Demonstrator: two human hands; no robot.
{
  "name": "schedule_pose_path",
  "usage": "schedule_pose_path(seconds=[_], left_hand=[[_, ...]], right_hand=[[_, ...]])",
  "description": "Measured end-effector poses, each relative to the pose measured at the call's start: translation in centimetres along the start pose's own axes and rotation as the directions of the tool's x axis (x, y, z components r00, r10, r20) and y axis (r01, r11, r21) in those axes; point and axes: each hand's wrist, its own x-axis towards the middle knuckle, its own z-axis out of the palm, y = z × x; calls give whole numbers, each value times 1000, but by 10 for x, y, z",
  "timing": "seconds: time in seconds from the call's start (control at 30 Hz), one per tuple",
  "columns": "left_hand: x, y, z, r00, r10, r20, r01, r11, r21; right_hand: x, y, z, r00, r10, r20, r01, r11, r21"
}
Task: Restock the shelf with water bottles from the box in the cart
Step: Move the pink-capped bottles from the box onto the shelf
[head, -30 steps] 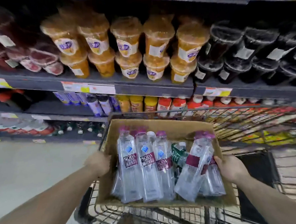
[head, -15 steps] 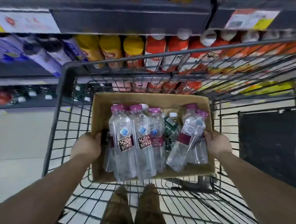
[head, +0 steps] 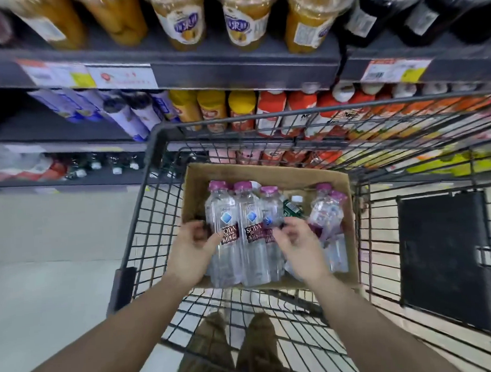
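A cardboard box (head: 269, 175) sits in the black wire cart (head: 156, 139). It holds several clear soda water bottles (head: 251, 242) with purple caps and dark red labels, plus a green-labelled bottle (head: 292, 209). Three bottles lie side by side on the left; others lean at the right (head: 325, 213). My left hand (head: 189, 254) is inside the box at the left of the leftmost bottle, fingers loosely curled, thumb touching its label. My right hand (head: 297, 247) hovers over the third bottle, bent fingertips touching its label. Neither hand grips a bottle.
Shelves (head: 232, 72) face the cart: orange fruit jars (head: 242, 18) on top, yellow and red-orange drink bottles (head: 271, 110) below, purple-labelled bottles (head: 127, 115) at left. Price tags line the shelf edges. A black flap (head: 444, 258) hangs in the cart at right. My shoes (head: 241, 345) show beneath.
The box was lowered into the cart. Both hands let go of the box's sides and moved inward onto the bottles. The view tilted up slightly toward the shelves.
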Motion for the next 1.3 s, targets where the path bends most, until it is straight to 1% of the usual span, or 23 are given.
schedule_pose_path(seconds=[0.03,0.07,0.1,0.17,0.27,0.33,0.4,0.5,0.6,0.67,0.8,0.9,1.0,1.07,1.17,1.3], left_hand=[[2,-6,7,994,-64,88,64,998,7],[6,-13,13,989,-99,113,93,994,59],[9,-17,17,987,-115,111,102,988,120],[16,-22,22,989,-131,68,118,979,168],[21,-18,22,974,-214,66,208,974,88],[22,-16,19,969,-228,92,224,973,47],[20,-16,15,969,-213,121,212,977,19],[12,-18,9,964,-205,168,229,964,-135],[4,-22,-2,948,-188,258,238,955,-178],[-2,-22,-13,938,-165,305,245,938,-246],[-33,-13,-41,933,-96,346,222,912,-345],[-65,-2,-76,955,-24,297,143,911,-386],[-100,9,-126,964,60,258,67,887,-457],[-126,13,-164,971,113,212,6,870,-494],[-161,5,-232,980,185,75,-114,828,-549],[-204,-34,-335,964,247,-95,-253,755,-605]], right_hand=[[0,3,16,986,66,152,-63,998,-24],[1,7,31,961,132,244,-123,991,-51],[3,11,42,944,185,274,-171,982,-77],[10,17,55,936,236,260,-217,971,-100],[14,13,59,923,268,277,-232,960,-157],[13,10,59,921,250,299,-195,960,-201],[8,7,59,923,218,317,-163,968,-190],[1,10,61,923,193,333,-170,981,-98],[-8,13,58,904,171,391,-176,984,-23],[-17,11,53,890,138,435,-174,984,44],[-47,-5,40,873,64,483,-166,972,170],[-77,-40,30,882,-37,469,-82,970,231],[-106,-85,30,848,-123,516,22,980,199],[-128,-127,39,830,-207,518,132,975,177],[-164,-194,69,742,-359,565,315,932,179],[-220,-270,143,647,-473,598,442,872,211]])
